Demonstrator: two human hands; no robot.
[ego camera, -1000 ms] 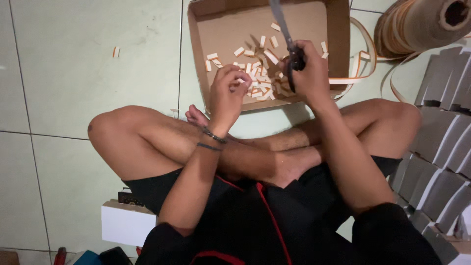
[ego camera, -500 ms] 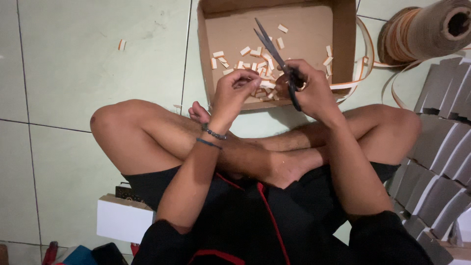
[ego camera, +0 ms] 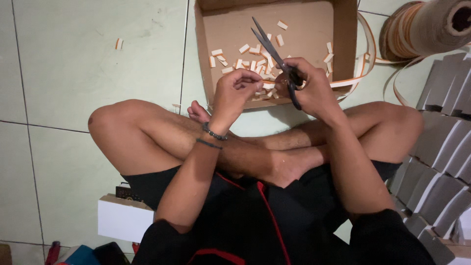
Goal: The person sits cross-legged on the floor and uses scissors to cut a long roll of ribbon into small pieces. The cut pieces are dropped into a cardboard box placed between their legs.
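Note:
My right hand grips black-handled scissors, blades parted and pointing up-left over a shallow cardboard box. My left hand is curled just left of the scissors, pinching the end of a white and orange strip that runs right past my right hand. Several short cut pieces of the strip lie in the box. I sit cross-legged on the tiled floor, the box beyond my feet.
A large spool of strip lies at the upper right. Stacked grey folded cartons line the right side. A white box sits by my left hip. One stray cut piece lies on the tiles.
The scissors have tilted from near upright to pointing up-left, with the blades now apart. Both hands have come slightly closer together over the box's near edge.

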